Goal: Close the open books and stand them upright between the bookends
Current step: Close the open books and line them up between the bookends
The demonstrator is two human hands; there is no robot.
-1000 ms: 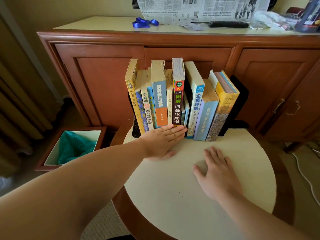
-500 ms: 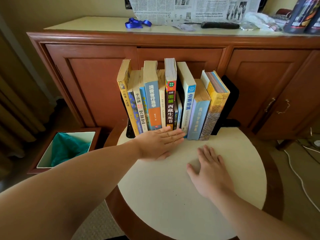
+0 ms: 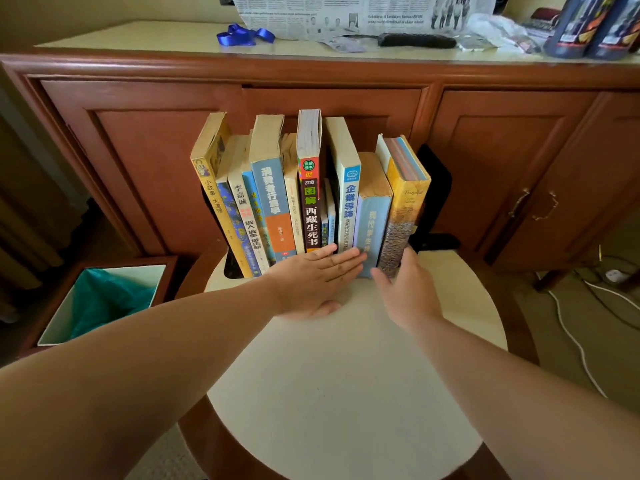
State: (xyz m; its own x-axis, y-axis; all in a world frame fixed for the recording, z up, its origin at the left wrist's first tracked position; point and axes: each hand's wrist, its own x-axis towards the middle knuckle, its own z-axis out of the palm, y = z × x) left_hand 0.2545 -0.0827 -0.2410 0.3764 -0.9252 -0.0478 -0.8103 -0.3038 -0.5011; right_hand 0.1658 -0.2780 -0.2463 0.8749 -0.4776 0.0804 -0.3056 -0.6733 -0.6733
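Several closed books (image 3: 277,202) stand upright in a row at the back of the round cream table (image 3: 346,382). A black bookend (image 3: 231,268) shows at the row's left end, and another black bookend (image 3: 437,188) stands at its right end. My left hand (image 3: 311,282) lies flat with straight fingers pressing against the bottoms of the middle spines. My right hand (image 3: 407,292) is at the foot of the rightmost yellow book (image 3: 405,206), with the thumb on the book's left side and the fingers round its right side. That book leans slightly left against its neighbour.
A wooden cabinet (image 3: 485,161) stands right behind the table, with newspaper, a blue ribbon (image 3: 244,35) and clutter on top. A bin with a teal liner (image 3: 104,299) sits on the floor at the left. White cables (image 3: 575,334) run across the floor at the right.
My right hand has lifted off the tabletop and moved forward to the bottom of the yellow book. My left hand has stayed pressed against the spines, sliding slightly right.
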